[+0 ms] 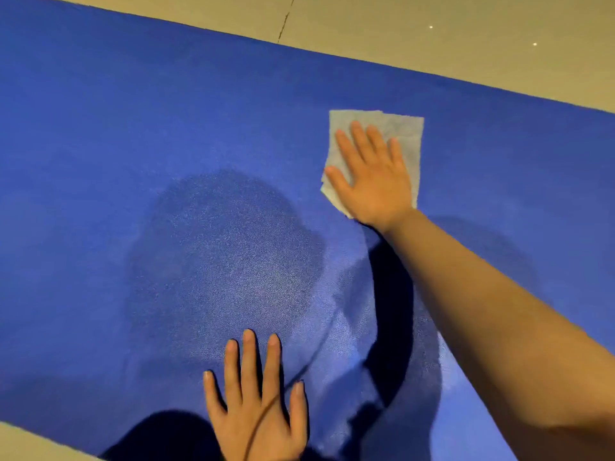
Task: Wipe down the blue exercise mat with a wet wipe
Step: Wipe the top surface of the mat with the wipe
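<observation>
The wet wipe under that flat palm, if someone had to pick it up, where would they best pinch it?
Probably at the far right corner of the wet wipe, coming from the mat's far edge. The right hand covers its middle and near side; that corner lies bare and flat, clear of the fingers.

Mat, wipe and two hands: positions

The mat (133,161) is lying on the floor (466,28), which is showing beyond its far edge and at its near left corner. The wipe (399,134) is lying flat on the mat, extending past the fingertips (357,126) of the right hand (372,181) pressing on it. The left hand (256,404) is resting flat on the mat, nearer and to the left, its fingers (248,337) pointing away, well apart from the wipe.
</observation>
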